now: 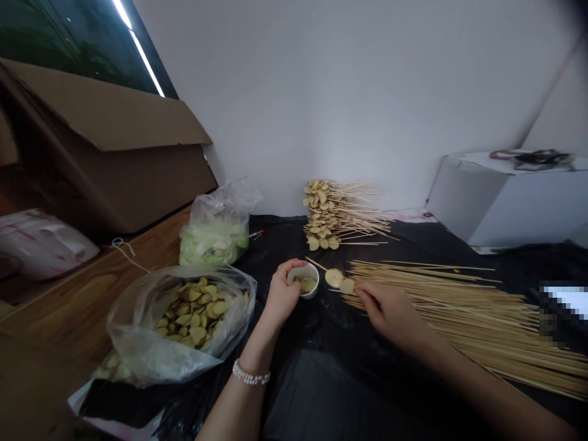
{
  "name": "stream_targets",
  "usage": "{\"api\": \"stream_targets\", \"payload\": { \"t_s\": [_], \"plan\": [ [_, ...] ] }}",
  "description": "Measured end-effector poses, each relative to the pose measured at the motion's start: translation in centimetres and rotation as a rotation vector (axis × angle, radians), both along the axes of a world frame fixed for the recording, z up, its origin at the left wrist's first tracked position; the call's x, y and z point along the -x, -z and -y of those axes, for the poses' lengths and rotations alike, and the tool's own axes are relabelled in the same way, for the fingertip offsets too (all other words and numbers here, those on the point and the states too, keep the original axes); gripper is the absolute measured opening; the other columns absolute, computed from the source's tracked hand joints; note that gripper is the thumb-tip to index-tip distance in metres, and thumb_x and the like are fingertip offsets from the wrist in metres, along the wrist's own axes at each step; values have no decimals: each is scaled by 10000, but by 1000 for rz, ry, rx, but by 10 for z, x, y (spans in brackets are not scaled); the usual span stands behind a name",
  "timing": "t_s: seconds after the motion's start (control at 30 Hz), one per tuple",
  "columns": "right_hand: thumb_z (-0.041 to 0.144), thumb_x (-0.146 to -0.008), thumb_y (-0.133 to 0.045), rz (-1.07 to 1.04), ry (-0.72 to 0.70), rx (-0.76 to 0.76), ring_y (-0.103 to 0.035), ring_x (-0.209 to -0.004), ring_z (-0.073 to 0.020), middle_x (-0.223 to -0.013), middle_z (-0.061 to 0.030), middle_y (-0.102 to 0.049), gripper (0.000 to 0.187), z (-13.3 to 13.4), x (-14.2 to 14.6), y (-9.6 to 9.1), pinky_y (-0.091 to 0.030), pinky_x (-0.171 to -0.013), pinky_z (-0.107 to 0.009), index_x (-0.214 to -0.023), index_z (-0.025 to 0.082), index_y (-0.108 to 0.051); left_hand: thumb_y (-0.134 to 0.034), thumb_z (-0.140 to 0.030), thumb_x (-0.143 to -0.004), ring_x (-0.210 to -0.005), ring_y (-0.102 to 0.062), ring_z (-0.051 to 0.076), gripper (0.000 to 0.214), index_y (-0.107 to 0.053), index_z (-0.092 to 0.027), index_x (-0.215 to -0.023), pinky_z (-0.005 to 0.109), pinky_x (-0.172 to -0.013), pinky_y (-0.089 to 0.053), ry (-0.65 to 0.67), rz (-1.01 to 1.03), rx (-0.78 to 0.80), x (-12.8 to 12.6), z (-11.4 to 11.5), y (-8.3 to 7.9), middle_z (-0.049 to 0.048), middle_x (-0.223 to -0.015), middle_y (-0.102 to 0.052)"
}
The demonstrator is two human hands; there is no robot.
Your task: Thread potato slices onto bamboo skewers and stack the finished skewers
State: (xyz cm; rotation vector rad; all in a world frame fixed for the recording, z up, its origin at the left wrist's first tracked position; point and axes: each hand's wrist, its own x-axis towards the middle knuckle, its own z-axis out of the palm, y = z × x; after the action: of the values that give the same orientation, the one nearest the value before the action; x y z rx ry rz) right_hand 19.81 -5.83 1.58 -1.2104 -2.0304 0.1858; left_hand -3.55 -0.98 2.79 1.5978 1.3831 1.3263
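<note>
Skewer (331, 275): carries two pale slices (348, 286), just right of the white cup (311, 295)
Right hand (388, 311): pinching the skewer by its nearer slice
Left hand (282, 291): gripping the cup's rim
Loose sticks (463, 312): spread rightward
Plastic bag (133, 334): open, holding more slices

matt wooden skewers (459, 312), smooth cup (313, 292), possibly paper

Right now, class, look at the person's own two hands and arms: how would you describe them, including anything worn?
The left hand is ungloved, with a bracelet of small, pale beads, seemingly in two rows, around that wrist. The right hand is ungloved too, and no bracelet shows there. No sleeve is visible on either forearm.
</note>
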Motion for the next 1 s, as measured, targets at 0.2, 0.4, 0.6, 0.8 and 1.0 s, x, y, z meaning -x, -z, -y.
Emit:
{"api": "stream_targets", "payload": {
  "t_s": [0.2, 0.4, 0.6, 0.8, 1.0],
  "plan": [
    [239, -907, -466, -114, 27, -99, -659, -706, -170, -831, -45, -718, 201, 3, 1, -4, -483, -645, -281, -923, 196, -661, -437, 27, -521, -933, -604, 187, 486, -703, -178, -872, 322, -876, -451, 164, -193, 52, 1, 7, -4, 55, -980, -671],
    [219, -906, -463, -125, 15, -105, -670, -733, -172, -859, -51, -724, 200, 4, 3, -6, -500, -666, -286, -932, 191, -660, -478, 31, -568, -883, -600, 202, 523, -708, -228, -960, 324, -830, -441, 135, -562, -34, 4, 12, -10, 50, -971, -664],
    [220, -907, -467, -114, 10, -115, -676, -737, -176, -864, -55, -727, 195, 3, 3, -3, -504, -667, -288, -919, 191, -659, -453, 11, -671, -789, -604, 191, 448, -717, -199, -966, 291, -740, -423, 141, -738, -69, 9, 12, -13, 73, -885, -679],
    [229, -909, -455, -94, 12, -122, -676, -735, -179, -878, -67, -729, 217, 2, 3, -3, -515, -670, -295, -924, 189, -668, -530, -104, -769, -731, -595, 177, 234, -727, -203, -847, 264, -660, -383, 179, -764, -51, 8, 13, -17, 66, -809, -662],
    [230, -909, -461, -114, 10, -127, -677, -745, -180, -877, -68, -731, 217, 2, 3, -3, -514, -670, -293, -919, 188, -674, -554, -216, -818, -754, -597, 184, 139, -688, -211, -784, 276, -672, -388, 67, -710, -133, 6, 15, -19, 55, -825, -660]
  ]
}}
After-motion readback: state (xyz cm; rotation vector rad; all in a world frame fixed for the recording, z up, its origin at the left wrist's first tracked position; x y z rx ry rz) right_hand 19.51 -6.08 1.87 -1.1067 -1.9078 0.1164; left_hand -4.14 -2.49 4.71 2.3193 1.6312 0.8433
